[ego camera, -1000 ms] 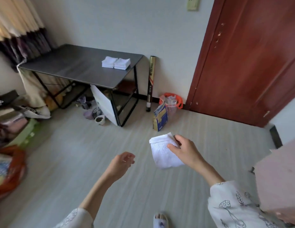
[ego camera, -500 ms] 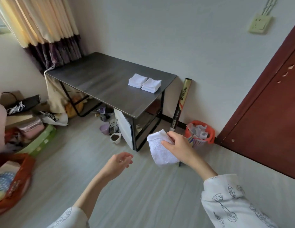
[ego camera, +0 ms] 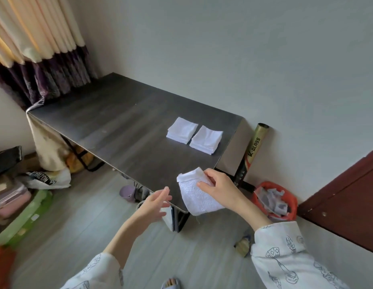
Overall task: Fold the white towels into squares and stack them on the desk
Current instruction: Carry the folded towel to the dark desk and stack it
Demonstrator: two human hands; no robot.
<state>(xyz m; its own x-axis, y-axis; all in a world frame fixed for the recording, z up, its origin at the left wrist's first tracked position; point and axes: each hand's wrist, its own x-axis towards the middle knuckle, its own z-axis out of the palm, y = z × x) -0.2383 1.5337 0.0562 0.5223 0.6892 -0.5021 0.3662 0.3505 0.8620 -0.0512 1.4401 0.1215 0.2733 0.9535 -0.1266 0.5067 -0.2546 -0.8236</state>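
Counts, as seen:
Two hands: left hand (ego camera: 154, 203), right hand (ego camera: 220, 186).
One loose white towel (ego camera: 197, 198).
Two stacks of folded white towels: left stack (ego camera: 182, 131), right stack (ego camera: 206, 139); towels per stack not countable.
One dark desk (ego camera: 110, 124).
One orange basket (ego camera: 274, 200).
One gold-and-black tube (ego camera: 251, 153).
One curtain (ego camera: 35, 38).
One door (ego camera: 346, 199).
One slippered foot (ego camera: 171, 283).
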